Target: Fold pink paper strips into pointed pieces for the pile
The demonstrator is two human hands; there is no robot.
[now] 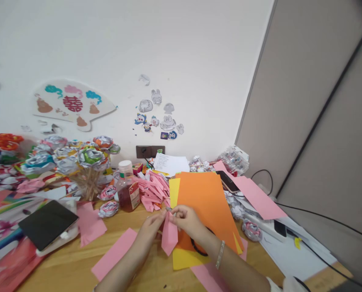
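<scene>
A folded strip of pink paper (169, 239) is held upright over the table, its pointed end hanging down. My left hand (154, 223) pinches its upper left edge. From the other side my right hand (185, 219) grips its top right edge, fingers bent close to the left thumb. Something small and greyish shows between the fingertips at the top; I cannot make out what it is. Just beyond my hands lies a heap of folded pink paper pieces (152, 188). Orange sheets (199, 194) over yellow paper (184, 260) lie under my right wrist.
A bottle of dark red liquid (128, 194) and a white-capped jar (125, 167) stand left of the heap. Paper flowers on sticks (89, 166) and a dark tablet (48, 224) are farther left. At right are a phone (227, 181), a power strip (268, 224) and cables.
</scene>
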